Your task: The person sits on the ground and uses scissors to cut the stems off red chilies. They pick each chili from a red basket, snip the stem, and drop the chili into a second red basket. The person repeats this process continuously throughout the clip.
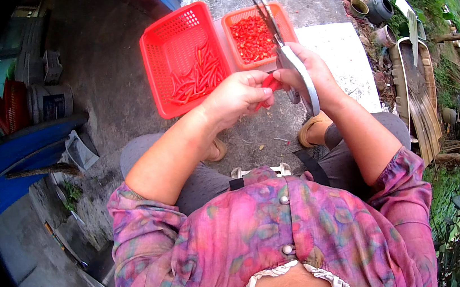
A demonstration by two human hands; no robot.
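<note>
Red chili peppers [271, 83] are pinched in the fingers of my left hand [234, 99], in front of my lap. My right hand [318, 71] is wrapped round a pair of scissors [307, 78] with pale grey handles. Their blades point away from me, slightly parted, above the small basket's right side. My right fingertips are up against the held peppers. Beyond my left hand, a large red plastic basket [154, 67] holds whole red chilies [199, 76]. To its right, a smaller orange-red basket [285, 18] contains cut chili pieces [252, 39].
A white board [339, 54] lies on the concrete at the right of the baskets. Flowerpots [378, 10] and a long, worn trough [404, 78] line the garden edge. At the left are a white bucket [54, 102] and a blue panel [22, 158].
</note>
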